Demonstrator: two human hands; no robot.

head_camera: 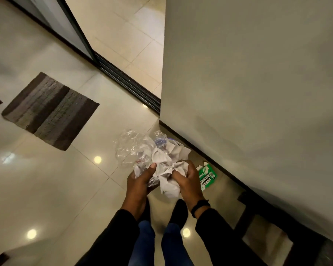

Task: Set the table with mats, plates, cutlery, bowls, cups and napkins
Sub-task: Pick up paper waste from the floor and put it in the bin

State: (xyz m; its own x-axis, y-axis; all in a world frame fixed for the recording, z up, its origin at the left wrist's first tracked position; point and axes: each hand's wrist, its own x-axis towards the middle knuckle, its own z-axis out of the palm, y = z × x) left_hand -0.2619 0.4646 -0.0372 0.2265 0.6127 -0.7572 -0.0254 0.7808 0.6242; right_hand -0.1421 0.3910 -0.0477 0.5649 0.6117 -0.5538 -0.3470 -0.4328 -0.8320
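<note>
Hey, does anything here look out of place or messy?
Yes. Both hands, left hand and right hand, clutch crumpled white paper tangled with clear plastic wrap, not neat napkins. A green carton lies on the floor by the wall.

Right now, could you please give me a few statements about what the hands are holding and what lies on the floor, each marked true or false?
1. Both hands grip a crumpled wad of white paper napkins. True: the left hand and the right hand are both closed on it.
2. Clear plastic wrapping hangs from the wad. True.
3. The green carton is held in the right hand. False: it lies on the floor, beside the wall base.
4. The striped mat lies under the person's feet. False: it lies apart, over to the left.
5. The right wrist is bare. False: it wears a dark band.
</note>
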